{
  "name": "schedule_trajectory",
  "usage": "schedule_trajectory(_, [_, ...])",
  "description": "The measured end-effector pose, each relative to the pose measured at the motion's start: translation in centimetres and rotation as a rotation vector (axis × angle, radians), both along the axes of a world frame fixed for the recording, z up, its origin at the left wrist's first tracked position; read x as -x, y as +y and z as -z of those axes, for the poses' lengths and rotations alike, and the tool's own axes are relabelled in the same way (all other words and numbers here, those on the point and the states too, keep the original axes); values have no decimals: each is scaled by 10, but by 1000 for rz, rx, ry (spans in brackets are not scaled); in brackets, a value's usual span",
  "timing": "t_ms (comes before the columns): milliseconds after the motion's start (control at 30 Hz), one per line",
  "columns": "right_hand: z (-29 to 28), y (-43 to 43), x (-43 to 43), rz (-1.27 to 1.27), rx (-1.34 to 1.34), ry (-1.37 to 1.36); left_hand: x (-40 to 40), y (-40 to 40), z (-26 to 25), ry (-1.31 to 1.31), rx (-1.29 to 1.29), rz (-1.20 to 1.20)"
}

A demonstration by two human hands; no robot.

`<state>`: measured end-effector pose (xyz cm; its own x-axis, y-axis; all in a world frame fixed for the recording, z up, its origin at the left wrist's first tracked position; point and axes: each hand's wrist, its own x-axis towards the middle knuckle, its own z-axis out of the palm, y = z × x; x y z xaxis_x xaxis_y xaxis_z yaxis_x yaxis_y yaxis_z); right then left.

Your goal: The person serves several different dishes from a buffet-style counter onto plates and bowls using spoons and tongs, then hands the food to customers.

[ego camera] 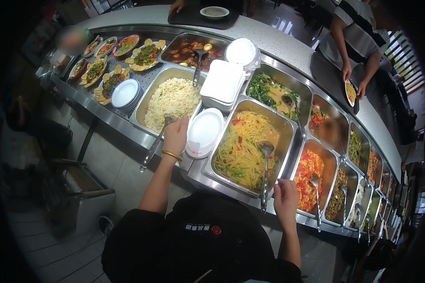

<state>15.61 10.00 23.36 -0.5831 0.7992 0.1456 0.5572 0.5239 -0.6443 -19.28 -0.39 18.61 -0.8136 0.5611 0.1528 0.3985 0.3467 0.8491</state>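
My left hand (176,136), with a gold bangle (171,155) at its wrist, is between the pan of fried rice (171,97) and a stack of white oval plates (206,127). Its fingertips are partly hidden, so I cannot tell whether it touches the plates. A serving spoon (152,154) rests in the rice, its handle sticking out just left of that hand. My right hand (287,198) is loosely curled with nothing in it, beside the handle of a spoon (265,173) in the pan of shredded vegetables (246,148). To its right is a pan of tomato and egg (308,177).
White square trays (222,81), bowls in plastic (241,51) and small bowls (125,93) are stacked among the pans. A braised-egg dish (194,51) and leafy greens (269,88) lie farther back. Across the counter (287,44), a person holds a plate of food (350,92).
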Motion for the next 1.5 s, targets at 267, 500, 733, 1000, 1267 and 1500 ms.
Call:
schedule_trajectory(267, [33, -80, 16, 236, -195, -300, 13, 17, 6, 331, 361, 68])
schedule_trajectory(500, [38, -87, 20, 407, -21, -386, 8, 23, 16, 412, 711, 219])
schedule_trajectory(733, [42, -84, 20, 429, -1, -388, 13, 27, 28, 415, 688, 221])
schedule_trajectory(1000, [53, -77, 19, 430, 20, -417, 29, 40, 50, 406, 618, 183])
schedule_trajectory(1267, [52, -71, 18, 375, -9, -416, 37, 55, 61, 402, 669, 126])
schedule_trajectory(1500, [46, -73, 18, 339, 17, -433, 26, 51, 56, 386, 661, 107])
